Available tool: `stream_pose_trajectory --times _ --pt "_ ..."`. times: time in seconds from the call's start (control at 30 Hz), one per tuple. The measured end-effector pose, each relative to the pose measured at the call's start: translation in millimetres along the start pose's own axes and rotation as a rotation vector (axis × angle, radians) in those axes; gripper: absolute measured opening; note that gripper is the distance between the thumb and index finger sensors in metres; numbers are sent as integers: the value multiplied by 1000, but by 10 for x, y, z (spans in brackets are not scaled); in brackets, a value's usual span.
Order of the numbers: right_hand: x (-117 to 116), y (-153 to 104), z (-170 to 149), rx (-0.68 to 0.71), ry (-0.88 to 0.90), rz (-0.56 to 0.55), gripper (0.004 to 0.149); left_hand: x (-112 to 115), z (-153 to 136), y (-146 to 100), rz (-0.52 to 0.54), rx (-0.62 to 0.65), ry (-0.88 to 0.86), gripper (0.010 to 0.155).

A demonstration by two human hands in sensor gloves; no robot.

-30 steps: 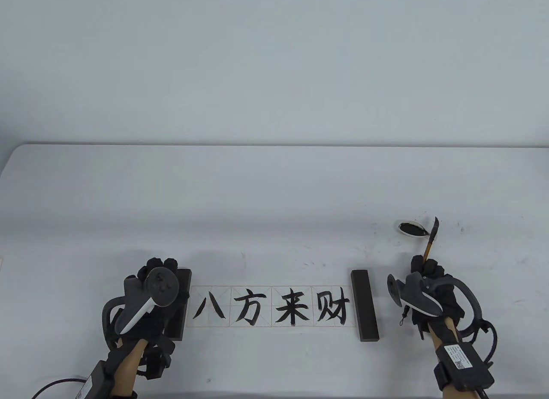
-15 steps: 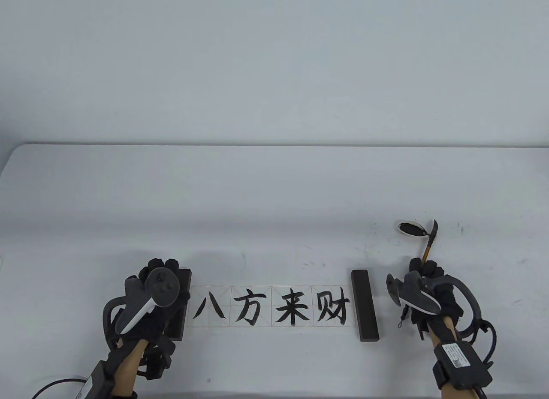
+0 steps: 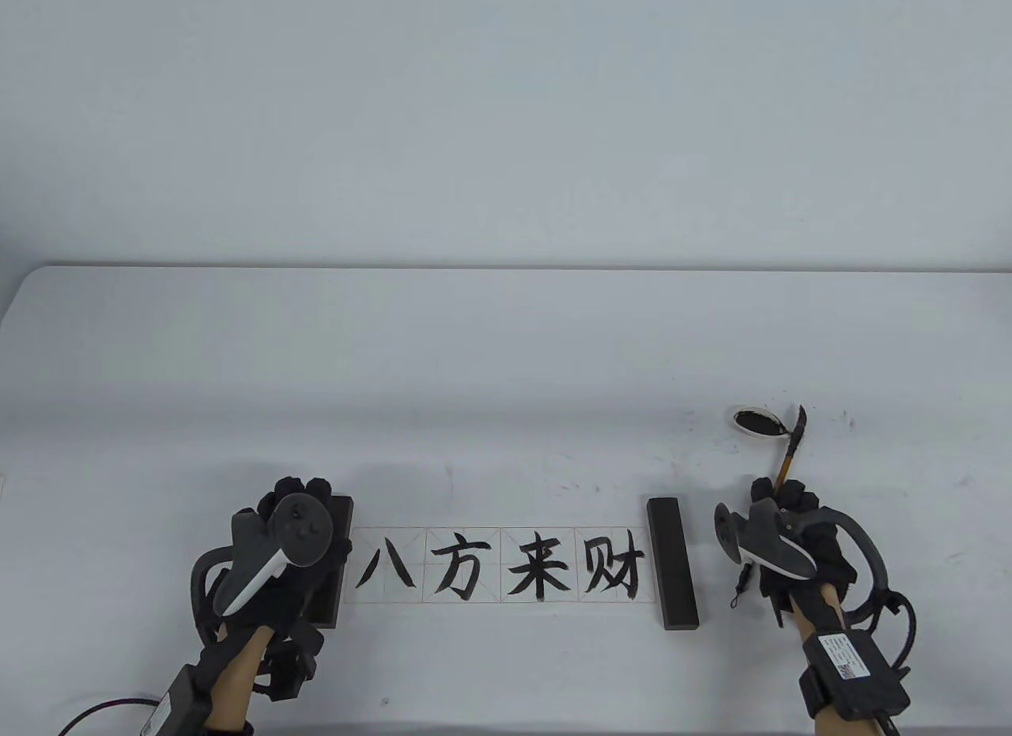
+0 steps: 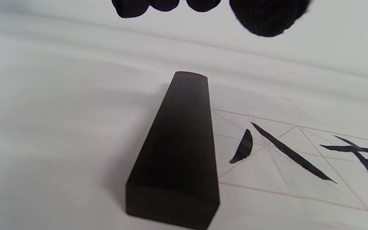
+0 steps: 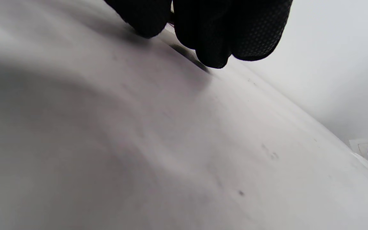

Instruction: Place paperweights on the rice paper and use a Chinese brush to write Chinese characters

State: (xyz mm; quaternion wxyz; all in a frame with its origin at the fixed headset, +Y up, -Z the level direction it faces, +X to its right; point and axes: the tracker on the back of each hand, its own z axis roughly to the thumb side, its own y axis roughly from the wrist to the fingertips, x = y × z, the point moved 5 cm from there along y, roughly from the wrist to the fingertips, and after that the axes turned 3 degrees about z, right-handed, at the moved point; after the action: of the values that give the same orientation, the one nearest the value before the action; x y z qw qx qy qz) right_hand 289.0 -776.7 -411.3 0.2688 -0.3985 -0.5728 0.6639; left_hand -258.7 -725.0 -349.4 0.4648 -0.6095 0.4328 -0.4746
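Note:
A strip of rice paper (image 3: 502, 566) with four black characters lies near the table's front edge. A dark paperweight (image 3: 672, 562) sits on its right end. Another dark paperweight (image 4: 177, 150) sits on its left end, mostly hidden in the table view under my left hand (image 3: 300, 499). In the left wrist view the fingertips (image 4: 267, 16) hang above and beyond that block, apart from it. To the right of the paper, my right hand (image 3: 779, 495) grips the brush (image 3: 793, 443). Its black tip points away, next to the ink dish (image 3: 759, 421).
Small ink specks mark the white table (image 3: 506, 356) around the dish. A cable (image 3: 103, 708) runs off from the left wrist at the bottom left. A wall rises behind the table's far edge.
Almost nothing: my right hand with the brush has shifted a touch toward me. The left hand, paper and paperweights stay where they were.

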Motion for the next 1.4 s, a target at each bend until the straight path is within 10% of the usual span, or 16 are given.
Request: stream_pose_trajectory --times 0.63,1.4 --pt "1046 -870 -443 -37 501 -384 75 -54 79 -70 78 19 2 82" --pt "911 -978 -86 71 588 -409 80 -151 125 -135 145 68 -28 82"
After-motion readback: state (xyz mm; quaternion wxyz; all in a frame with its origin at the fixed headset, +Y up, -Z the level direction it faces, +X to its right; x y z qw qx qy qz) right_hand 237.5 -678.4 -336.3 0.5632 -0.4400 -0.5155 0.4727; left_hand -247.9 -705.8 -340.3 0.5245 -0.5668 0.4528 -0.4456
